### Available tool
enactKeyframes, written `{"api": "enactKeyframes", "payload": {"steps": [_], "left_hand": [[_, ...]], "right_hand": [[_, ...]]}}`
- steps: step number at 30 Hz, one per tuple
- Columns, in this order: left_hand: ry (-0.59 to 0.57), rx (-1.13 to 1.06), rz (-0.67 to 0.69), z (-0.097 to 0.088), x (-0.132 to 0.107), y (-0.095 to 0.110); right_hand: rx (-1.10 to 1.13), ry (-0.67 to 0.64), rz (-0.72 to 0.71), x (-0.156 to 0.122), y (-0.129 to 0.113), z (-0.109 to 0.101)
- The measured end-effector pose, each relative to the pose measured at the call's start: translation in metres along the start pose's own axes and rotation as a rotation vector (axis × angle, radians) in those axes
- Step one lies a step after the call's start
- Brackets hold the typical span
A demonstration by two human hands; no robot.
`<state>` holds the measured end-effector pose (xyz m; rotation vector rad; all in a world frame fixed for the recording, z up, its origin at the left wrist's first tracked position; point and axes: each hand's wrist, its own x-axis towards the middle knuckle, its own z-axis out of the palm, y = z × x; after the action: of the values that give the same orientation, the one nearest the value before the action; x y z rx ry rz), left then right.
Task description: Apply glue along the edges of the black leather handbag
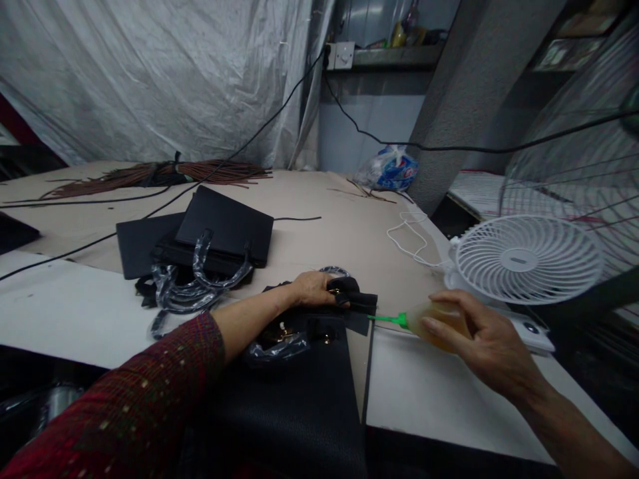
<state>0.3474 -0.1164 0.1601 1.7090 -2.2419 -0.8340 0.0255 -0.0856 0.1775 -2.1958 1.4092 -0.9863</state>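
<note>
My right hand [479, 336] is wrapped round a translucent squeeze bottle [424, 320] with amber liquid in it. Its thin green nozzle points left, with the tip close to the edge of a black bag piece [367, 303]. At the middle of the table, my left hand [315, 290] grips the upper part of this black piece; its fingertips are partly hidden by the material. Below that hand lies a black leather panel [299, 399] with gold-coloured metal fittings and a plastic-wrapped handle [279, 348]. The panel hangs over the table's front edge.
Black handbags [227, 225] with plastic-wrapped handles lie to the left. Brown cords [210, 173] are bundled behind them. A white fan [529, 259] and a phone [532, 332] sit at the right. A black cable [269, 120] crosses above the table. A plastic bag [392, 167] stands at the back.
</note>
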Motion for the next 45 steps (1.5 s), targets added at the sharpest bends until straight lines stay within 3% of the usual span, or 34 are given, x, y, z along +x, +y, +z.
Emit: {"api": "enactKeyframes", "payload": {"steps": [5, 19, 45], "left_hand": [[-0.010, 0.008, 0.000, 0.001, 0.001, -0.002], [-0.020, -0.007, 0.000, -0.001, -0.001, 0.000], [-0.014, -0.013, 0.004, -0.002, -0.001, 0.001]], "right_hand": [[-0.018, -0.059, -0.041, 0.005, 0.000, -0.002], [-0.083, -0.069, -0.269, 0.009, -0.011, -0.008], [-0.086, -0.112, -0.459, 0.003, -0.015, -0.008]]}}
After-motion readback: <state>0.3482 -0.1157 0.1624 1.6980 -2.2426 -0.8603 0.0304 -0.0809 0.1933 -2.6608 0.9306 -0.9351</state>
